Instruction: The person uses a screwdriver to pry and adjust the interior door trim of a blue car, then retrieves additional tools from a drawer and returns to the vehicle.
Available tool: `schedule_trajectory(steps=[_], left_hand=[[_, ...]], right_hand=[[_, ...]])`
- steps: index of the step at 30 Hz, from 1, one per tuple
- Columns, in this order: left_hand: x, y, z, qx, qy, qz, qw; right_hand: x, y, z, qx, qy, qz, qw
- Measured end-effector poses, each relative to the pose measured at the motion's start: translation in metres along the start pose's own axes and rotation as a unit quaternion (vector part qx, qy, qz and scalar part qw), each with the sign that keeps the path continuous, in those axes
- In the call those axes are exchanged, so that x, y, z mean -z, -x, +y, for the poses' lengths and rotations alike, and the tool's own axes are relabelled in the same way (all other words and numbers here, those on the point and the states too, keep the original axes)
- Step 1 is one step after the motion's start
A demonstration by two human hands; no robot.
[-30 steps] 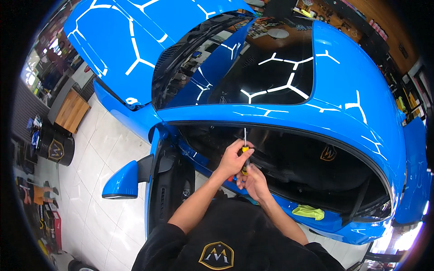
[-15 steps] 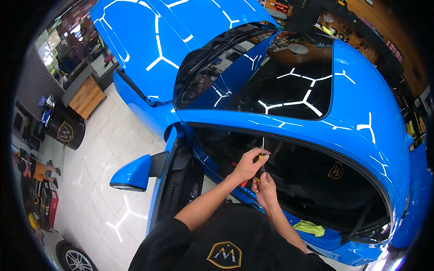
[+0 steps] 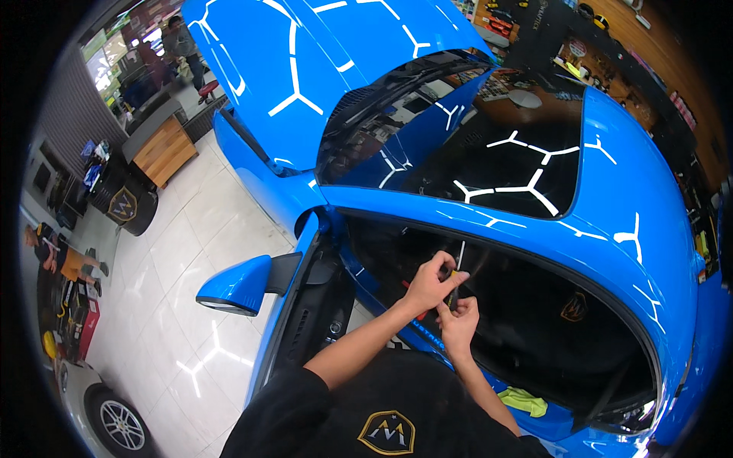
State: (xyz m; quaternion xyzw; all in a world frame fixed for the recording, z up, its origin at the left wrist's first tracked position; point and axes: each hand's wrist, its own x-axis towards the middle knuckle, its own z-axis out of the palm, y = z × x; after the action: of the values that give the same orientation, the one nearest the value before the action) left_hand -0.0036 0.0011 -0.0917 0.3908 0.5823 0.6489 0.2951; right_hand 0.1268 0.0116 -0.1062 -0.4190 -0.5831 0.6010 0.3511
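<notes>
The left hand (image 3: 434,284) gripped the upper handle of a screwdriver (image 3: 456,293); the right hand (image 3: 460,327) pinched its lower end. The shaft jutted above the 2 grips, before the open doorway of a blue car (image 3: 630,183).

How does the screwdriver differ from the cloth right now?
Hold: the screwdriver is in the left hand and right hand; the cloth lies on the blue sill, in neither hand.
Shape: the screwdriver has a slim, straight shaft; the cloth is crumpled.
Colour: the screwdriver shows a pale shaft with black and yellow behind it; the cloth is yellow-green all over.
Shared: yellowish colouring.
</notes>
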Motion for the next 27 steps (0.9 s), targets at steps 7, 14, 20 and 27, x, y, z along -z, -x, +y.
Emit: schedule_trajectory(steps=[7,14,20,27], left_hand=[[0.007,0.010,-0.002,-0.085,-0.085,0.066,0.991],[0.008,0.032,0.000,-0.080,-0.007,0.052,0.995],[0.006,0.020,0.013,-0.050,0.009,0.028,0.998],[0.003,0.013,0.009,-0.058,-0.011,0.025,0.998]], right_hand=[[0.001,0.011,0.015,0.051,0.004,0.000,0.999],[-0.003,0.043,-0.016,-0.117,-0.251,-0.065,0.959],[0.027,0.005,0.012,-0.222,-0.238,-0.267,0.907],[0.041,-0.009,0.014,-0.398,-0.448,-0.243,0.763]])
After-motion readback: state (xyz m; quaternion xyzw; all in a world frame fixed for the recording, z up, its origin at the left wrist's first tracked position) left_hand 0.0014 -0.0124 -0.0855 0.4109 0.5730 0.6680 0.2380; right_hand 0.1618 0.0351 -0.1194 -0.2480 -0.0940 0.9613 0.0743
